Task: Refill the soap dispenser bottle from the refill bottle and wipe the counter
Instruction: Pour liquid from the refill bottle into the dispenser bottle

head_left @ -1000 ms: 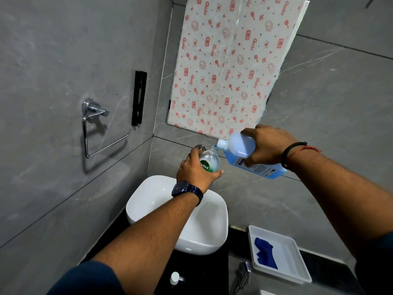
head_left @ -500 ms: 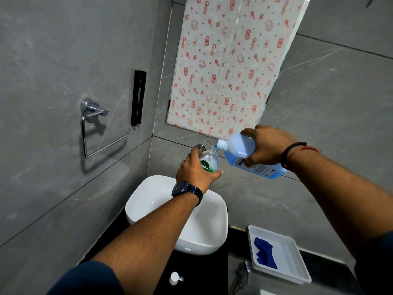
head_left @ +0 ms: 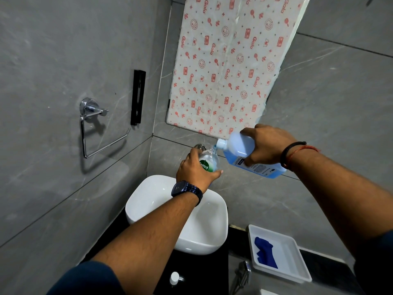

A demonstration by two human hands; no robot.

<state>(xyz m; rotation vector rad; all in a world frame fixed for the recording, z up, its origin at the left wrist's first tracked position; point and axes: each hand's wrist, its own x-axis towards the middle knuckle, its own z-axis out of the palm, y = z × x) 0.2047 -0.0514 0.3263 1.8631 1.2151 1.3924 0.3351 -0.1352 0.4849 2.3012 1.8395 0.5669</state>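
View from a head-worn camera, looking down over a white basin (head_left: 153,199) in a grey-tiled bathroom. The left hand (head_left: 195,169) is wrapped around a clear Dettol soap dispenser bottle (head_left: 209,160), holding it upright above the basin with its top off. The right hand (head_left: 265,145) grips a refill bottle (head_left: 238,149) of blue liquid, tipped well over so its white neck meets the dispenser's open mouth. The pour looks to be in progress, though how full the dispenser is cannot be made out behind the fingers. The refill bottle holds plenty of liquid. On the dark surface (head_left: 204,271) below lies a small white cap (head_left: 174,277), possibly the dispenser's pump. A white tray (head_left: 287,252) on the right holds a folded blue cloth (head_left: 263,252), untouched, so closing the dispenser and wiping remain to be done
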